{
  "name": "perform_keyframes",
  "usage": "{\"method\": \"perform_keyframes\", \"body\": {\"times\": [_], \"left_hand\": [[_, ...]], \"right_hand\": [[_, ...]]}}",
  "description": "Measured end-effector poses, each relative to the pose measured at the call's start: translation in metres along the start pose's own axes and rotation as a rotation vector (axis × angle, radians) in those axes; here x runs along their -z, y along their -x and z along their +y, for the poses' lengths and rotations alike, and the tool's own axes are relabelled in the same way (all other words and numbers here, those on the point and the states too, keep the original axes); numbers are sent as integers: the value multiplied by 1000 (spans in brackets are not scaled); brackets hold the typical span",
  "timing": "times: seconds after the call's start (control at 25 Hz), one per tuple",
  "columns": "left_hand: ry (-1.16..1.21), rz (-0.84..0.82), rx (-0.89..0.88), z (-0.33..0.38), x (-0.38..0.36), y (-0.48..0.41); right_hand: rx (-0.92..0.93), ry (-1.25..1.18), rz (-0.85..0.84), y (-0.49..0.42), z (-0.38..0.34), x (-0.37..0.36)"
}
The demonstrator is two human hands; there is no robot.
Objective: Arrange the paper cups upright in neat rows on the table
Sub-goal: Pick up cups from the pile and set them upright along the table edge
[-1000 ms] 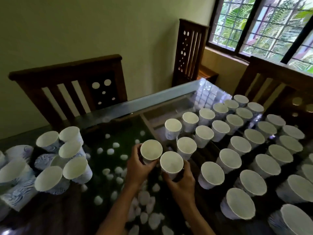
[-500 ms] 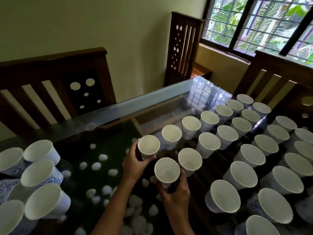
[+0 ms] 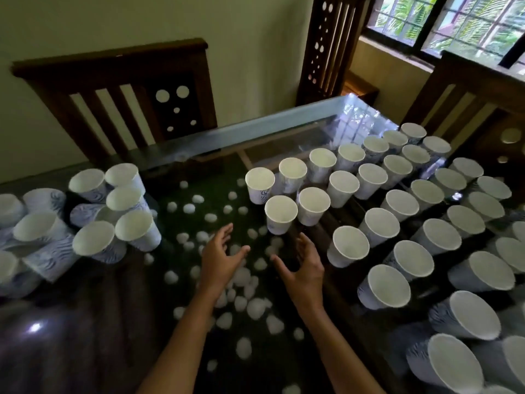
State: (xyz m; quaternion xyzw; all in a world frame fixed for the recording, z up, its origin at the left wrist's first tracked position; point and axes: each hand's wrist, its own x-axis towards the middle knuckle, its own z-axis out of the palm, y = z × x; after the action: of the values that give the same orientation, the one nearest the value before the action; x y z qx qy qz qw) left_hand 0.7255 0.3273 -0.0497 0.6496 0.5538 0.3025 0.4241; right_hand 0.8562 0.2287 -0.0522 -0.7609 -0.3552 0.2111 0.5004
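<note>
White paper cups with blue wavy print stand upright in several diagonal rows [image 3: 397, 200] across the right half of the glass table [image 3: 199, 140]. The two nearest row-end cups, one [image 3: 260, 184] farther back and one [image 3: 280, 213] closer, stand free of my hands. My left hand [image 3: 220, 258] hovers open just in front of them, fingers relaxed, holding nothing. My right hand [image 3: 302, 265] is beside it, also open and empty. A jumbled pile of cups [image 3: 93, 217], some tipped on their sides, lies at the left.
White pebbles [image 3: 241, 282] show beneath the glass under my hands. Dark wooden chairs stand behind the table at the left [image 3: 119, 100] and at the right [image 3: 466, 92], another [image 3: 332, 46] by the wall. A window [image 3: 454, 21] is at the top right.
Both hands let go of the two cups they were setting down and pulled back toward me, now open. Those cups stand at the ends of their rows. The camera turned left.
</note>
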Motion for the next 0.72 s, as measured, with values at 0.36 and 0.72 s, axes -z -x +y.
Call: {"method": "perform_keyframes", "body": {"times": [0.36,0.72], "left_hand": [[-218,67,-123,-15,99,220],[-420,211,33,-69,200,408]], "right_hand": [[170,179,-438,152,-34,64],[332,264,-674,302,-59,54]]}}
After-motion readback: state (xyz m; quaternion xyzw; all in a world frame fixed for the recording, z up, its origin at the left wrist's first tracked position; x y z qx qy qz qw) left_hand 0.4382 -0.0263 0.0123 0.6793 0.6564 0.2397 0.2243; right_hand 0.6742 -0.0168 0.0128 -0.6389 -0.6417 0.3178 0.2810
